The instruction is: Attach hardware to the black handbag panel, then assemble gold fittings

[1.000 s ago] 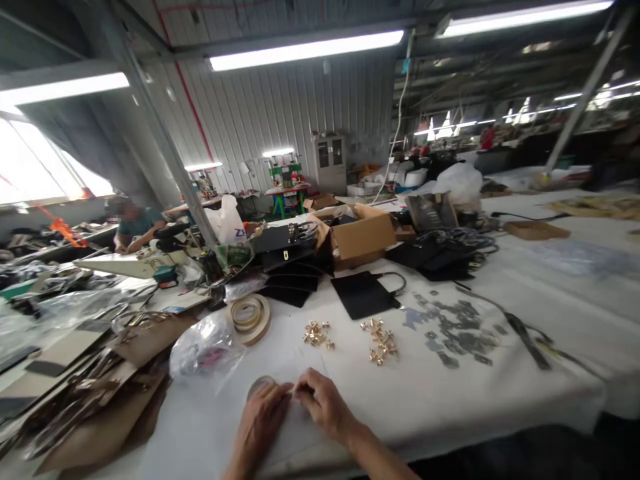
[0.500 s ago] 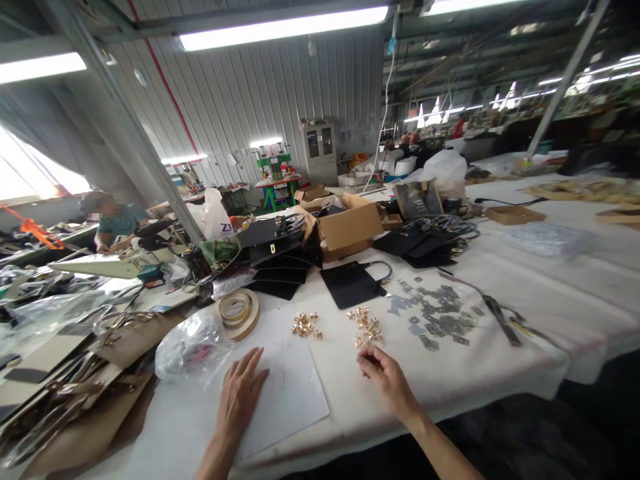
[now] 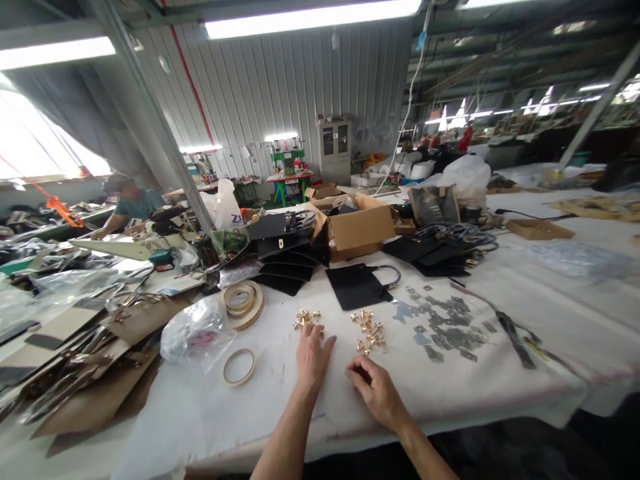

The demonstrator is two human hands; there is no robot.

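My left hand point(image 3: 313, 355) reaches to the front of the left pile of gold metal fittings point(image 3: 302, 318), its fingertips at the pile's near edge; the thumb is apart from the fingers, and nothing shows in its grip. My right hand point(image 3: 376, 390) is just in front of the right pile of gold fittings point(image 3: 369, 331), fingers curled toward the thumb; whatever its fingertips pinch, if anything, is too small to make out. Flat grey metal plates point(image 3: 450, 327) lie scattered right of that pile. Behind the piles rests a black panel with a handle point(image 3: 355, 287).
A tape roll point(image 3: 239, 367) lies left of my left hand, near a plastic bag point(image 3: 193, 333) and larger rolls point(image 3: 250, 303). Brown bags point(image 3: 110, 373) fill the left. A cardboard box point(image 3: 363, 230) and black bags stand behind. A person point(image 3: 133, 200) sits at the far left.
My left hand has moved right and forward to the left pile, uncovering the small tape roll. My right hand has drawn back slightly from the right pile. The view has shifted a little.
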